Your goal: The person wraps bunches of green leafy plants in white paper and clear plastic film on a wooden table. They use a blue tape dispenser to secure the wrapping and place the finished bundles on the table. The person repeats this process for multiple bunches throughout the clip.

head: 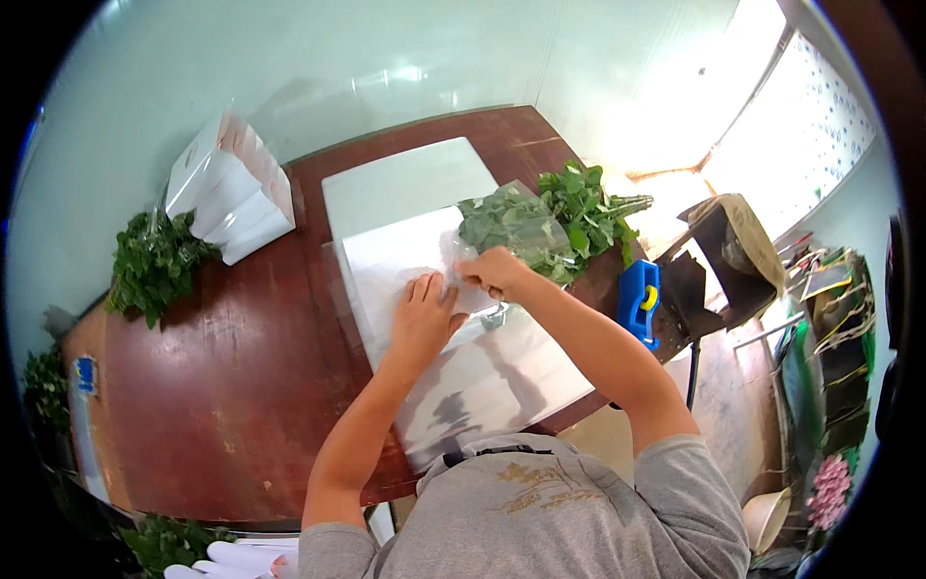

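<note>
My left hand lies palm down with its fingers extended on a white ribbed sheet. Curled at the sheet's right edge is my right hand; whether its fingers pinch the sheet or only press on it is unclear. Just beyond that hand, clear plastic film covers part of a bunch of leafy green stems, whose cut ends point right. Under my forearms, shiny clear film spreads over the near part of the table.
A blue tape dispenser stands at the right edge of the red-brown table, beside an open brown box. Another flat white sheet lies farther back. At left, a wrapped leafy bunch has white paper around it.
</note>
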A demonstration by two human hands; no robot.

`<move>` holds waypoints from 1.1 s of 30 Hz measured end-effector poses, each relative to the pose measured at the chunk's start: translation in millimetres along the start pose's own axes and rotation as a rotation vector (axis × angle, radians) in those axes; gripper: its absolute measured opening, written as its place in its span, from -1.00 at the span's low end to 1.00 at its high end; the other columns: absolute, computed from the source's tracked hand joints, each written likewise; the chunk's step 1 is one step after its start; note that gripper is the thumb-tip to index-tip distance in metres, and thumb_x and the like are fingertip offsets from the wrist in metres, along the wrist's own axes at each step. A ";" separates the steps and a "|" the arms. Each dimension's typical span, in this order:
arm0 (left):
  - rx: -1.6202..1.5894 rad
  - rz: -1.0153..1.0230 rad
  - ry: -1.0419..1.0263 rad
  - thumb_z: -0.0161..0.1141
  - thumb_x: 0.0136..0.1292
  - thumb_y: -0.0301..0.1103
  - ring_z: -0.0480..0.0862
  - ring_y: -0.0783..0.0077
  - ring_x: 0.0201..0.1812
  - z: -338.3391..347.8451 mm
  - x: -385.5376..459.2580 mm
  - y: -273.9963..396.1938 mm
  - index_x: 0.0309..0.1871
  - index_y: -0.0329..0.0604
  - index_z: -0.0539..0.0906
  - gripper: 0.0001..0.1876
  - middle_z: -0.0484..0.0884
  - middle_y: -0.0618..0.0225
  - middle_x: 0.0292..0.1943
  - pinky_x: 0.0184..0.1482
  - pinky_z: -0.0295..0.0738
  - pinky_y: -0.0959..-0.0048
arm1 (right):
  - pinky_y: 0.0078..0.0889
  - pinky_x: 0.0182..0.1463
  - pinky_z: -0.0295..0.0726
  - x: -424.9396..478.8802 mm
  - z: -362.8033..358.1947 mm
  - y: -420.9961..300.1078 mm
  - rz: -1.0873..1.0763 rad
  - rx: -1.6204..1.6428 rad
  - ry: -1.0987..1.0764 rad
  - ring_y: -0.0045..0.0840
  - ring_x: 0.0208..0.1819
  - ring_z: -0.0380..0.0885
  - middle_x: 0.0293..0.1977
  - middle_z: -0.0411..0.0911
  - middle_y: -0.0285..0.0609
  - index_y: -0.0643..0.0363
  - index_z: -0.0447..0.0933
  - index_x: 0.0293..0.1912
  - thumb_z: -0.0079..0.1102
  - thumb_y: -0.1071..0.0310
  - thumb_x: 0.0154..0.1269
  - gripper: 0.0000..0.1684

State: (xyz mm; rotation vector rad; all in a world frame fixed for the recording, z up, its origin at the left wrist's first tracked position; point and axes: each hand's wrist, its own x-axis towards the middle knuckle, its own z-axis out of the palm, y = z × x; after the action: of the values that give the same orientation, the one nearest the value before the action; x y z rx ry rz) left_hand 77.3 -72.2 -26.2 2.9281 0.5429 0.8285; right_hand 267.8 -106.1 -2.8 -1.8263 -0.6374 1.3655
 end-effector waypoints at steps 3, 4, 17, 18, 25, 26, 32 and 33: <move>-0.094 -0.017 -0.001 0.37 0.05 -0.11 0.39 0.11 0.22 2.3 -7.8 -3.4 0.00 -0.20 0.61 -0.52 0.48 0.10 0.11 0.30 0.27 0.18 | -0.52 -0.68 0.24 1.6 2.4 13.0 0.038 -0.244 0.096 -0.61 -0.74 0.32 -0.76 0.40 -0.30 0.14 0.47 -0.74 0.39 -0.11 0.11 -0.40; -0.100 -0.032 0.001 0.36 0.06 -0.12 0.39 0.11 0.23 4.8 -10.7 -4.0 0.00 -0.20 0.60 -0.52 0.47 0.10 0.12 0.30 0.27 0.18 | -0.50 -0.63 0.40 -3.2 4.2 19.0 -0.036 -0.500 0.236 -0.57 -0.71 0.45 -0.77 0.45 -0.29 0.14 0.47 -0.77 0.38 -0.26 0.02 -0.32; -0.087 -0.025 -0.042 0.29 0.14 -0.13 0.38 0.09 0.23 2.2 2.1 -16.6 0.12 0.06 0.60 -0.55 0.44 0.16 0.23 0.28 0.26 0.13 | -0.53 -0.54 0.46 -66.9 -50.1 65.1 -0.129 -0.277 0.295 -0.67 -0.61 0.48 -0.58 0.58 -0.27 0.27 0.61 -0.44 0.37 0.09 0.12 -0.62; -0.075 -0.023 -0.056 0.29 0.15 -0.12 0.37 0.09 0.23 1.1 3.7 -14.4 0.12 0.07 0.61 -0.56 0.44 0.18 0.23 0.28 0.25 0.13 | -0.54 -0.55 0.44 -60.4 -62.6 65.7 -0.209 -0.232 0.337 -0.69 -0.60 0.48 -0.58 0.58 -0.28 0.26 0.62 -0.42 0.32 0.16 0.18 -0.68; 0.030 -0.040 -0.097 0.30 0.15 -0.11 0.38 0.12 0.23 -5.6 10.5 -1.9 0.10 0.11 0.64 -0.58 0.48 0.25 0.21 0.27 0.25 0.16 | -0.31 -0.07 0.58 -3.1 -138.8 6.8 -0.511 -0.492 0.717 -0.28 -0.19 0.65 -0.29 0.67 -0.02 0.27 0.56 -0.07 0.31 0.09 0.14 -0.51; 0.032 -0.043 -0.111 0.29 0.16 -0.08 0.37 0.12 0.24 -5.4 12.5 0.3 0.11 0.12 0.63 -0.58 0.48 0.25 0.22 0.29 0.24 0.16 | -0.31 -0.05 0.57 12.7 -149.3 8.6 -0.460 -0.566 0.728 -0.28 -0.17 0.65 -0.27 0.67 -0.01 0.28 0.53 -0.01 0.32 0.07 0.13 -0.45; -0.015 -0.191 -0.203 0.31 0.15 -0.02 0.38 0.14 0.26 -9.2 29.8 2.5 0.19 0.01 0.57 -0.46 0.47 0.26 0.24 0.30 0.23 0.16 | -0.40 -0.26 0.59 34.8 -161.7 -11.0 -0.411 -0.368 0.335 -0.40 -0.41 0.63 -0.19 0.61 0.03 0.40 0.40 0.13 0.50 0.17 -0.01 -0.21; -0.036 -0.237 -0.229 0.32 0.15 -0.01 0.38 0.15 0.26 -8.5 40.7 4.4 0.22 -0.02 0.55 -0.42 0.48 0.26 0.24 0.31 0.23 0.16 | -0.44 -0.31 0.56 33.3 -163.9 -15.7 -0.443 -0.227 0.254 -0.45 -0.43 0.60 -0.25 0.61 -0.02 0.41 0.39 0.13 0.49 0.23 0.00 -0.23</move>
State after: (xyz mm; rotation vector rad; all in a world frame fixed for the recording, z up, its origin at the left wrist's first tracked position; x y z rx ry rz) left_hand 106.6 -62.6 2.0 2.7991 0.8229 0.4641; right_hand 434.6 -116.3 14.4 -1.8488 -1.0188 0.7819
